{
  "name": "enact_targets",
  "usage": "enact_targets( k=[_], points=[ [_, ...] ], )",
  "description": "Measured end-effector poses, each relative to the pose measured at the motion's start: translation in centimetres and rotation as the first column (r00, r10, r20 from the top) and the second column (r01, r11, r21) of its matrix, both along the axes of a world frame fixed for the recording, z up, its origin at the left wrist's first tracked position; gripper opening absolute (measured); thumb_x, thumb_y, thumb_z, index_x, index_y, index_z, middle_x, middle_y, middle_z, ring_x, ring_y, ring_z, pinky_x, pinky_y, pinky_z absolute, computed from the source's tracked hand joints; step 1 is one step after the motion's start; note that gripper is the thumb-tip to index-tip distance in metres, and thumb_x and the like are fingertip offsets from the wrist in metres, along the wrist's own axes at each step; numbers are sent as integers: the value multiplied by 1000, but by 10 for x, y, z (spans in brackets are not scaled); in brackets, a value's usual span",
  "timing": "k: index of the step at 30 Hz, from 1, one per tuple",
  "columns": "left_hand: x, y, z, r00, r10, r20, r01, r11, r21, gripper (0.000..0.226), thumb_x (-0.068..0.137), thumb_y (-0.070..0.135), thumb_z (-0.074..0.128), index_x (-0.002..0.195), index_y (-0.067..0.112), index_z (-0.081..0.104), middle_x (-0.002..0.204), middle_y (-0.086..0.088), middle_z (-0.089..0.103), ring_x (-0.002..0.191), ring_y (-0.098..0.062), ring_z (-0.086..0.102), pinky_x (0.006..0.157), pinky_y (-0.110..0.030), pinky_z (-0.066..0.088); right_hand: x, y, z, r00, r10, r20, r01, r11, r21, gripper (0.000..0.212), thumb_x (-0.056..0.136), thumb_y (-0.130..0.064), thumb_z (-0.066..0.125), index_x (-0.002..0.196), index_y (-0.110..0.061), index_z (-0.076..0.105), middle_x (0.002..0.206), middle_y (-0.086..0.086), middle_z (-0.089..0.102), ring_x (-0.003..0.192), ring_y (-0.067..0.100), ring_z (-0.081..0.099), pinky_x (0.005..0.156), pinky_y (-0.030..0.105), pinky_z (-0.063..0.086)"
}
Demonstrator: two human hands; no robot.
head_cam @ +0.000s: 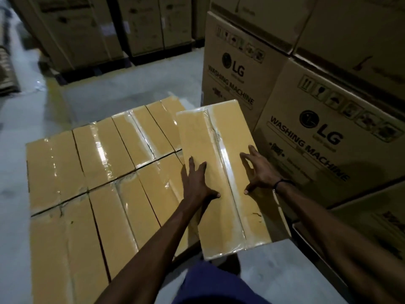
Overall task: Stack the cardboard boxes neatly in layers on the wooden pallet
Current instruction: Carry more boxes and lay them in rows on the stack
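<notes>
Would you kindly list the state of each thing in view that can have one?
Top box: taped shut, lying skewed on the layer's right edge, overhanging toward the person.
Box layer: taped shut, laid flat in two rows, side by side.
Left hand: open, fingers spread flat on the top box.
Right hand: open, fingers spread, touching the top box.
Washing machine cartons: closed, stacked upright at right.

One long taped box [221, 178] sits raised at the right edge of the stack. The layer beneath shows roughly nine box tops [103, 172] in two rows (the near-right ones are partly covered, so the count is loose). Two hands: left hand [196, 183], right hand [259, 170]. Two washing machine cartons [306, 137] show their labels at right, with more cartons [131, 25] blurred behind.
</notes>
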State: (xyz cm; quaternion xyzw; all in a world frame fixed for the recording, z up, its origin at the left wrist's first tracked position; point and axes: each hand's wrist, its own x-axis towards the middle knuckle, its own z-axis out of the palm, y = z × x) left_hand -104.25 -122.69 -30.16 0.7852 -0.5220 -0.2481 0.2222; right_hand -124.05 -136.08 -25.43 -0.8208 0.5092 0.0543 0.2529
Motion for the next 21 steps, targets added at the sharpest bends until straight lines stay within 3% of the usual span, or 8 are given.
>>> enact_targets(
  k=[6, 12, 17, 21],
  points=[
    [3, -64, -37, 991, 130, -12, -128, 986, 103, 141, 44, 68, 92, 159, 23, 26, 170, -13, -11, 156, -43, 4, 120, -65, 21, 22, -89, -24, 991, 128, -35, -124, 987, 101, 141, 47, -34, 102, 162, -29, 21, 171, -1, -10, 157, 29, -6, 126, 54, 11],
    [-5, -120, -65, 969, 230, -85, -217, 965, 145, 135, 51, 51, 98, 160, 20, 25, 170, -12, -15, 154, -40, 14, 120, -58, 23, 36, -167, -79, 971, 236, -31, -230, 963, 139, 141, 47, -36, 102, 162, -27, 22, 171, 1, -10, 158, 29, -5, 126, 50, 9],
    [-10, -159, -103, 951, 307, -38, -294, 936, 193, 136, 48, 54, 98, 159, 22, 28, 171, -12, -11, 149, -51, 22, 117, -61, 28, 39, -215, -127, 949, 315, -22, -310, 942, 127, 147, 41, -39, 104, 162, -25, 23, 172, 1, -10, 157, 34, 5, 122, 50, 24],
    [-19, -181, -127, 942, 333, -28, -322, 928, 188, 133, 49, 52, 98, 158, 15, 32, 170, -18, -6, 149, -50, 21, 119, -64, 27, 38, -245, -164, 925, 379, -14, -374, 917, 138, 149, 39, -42, 104, 162, -26, 22, 172, 0, -10, 156, 37, 10, 120, 52, 29]
  ],
)
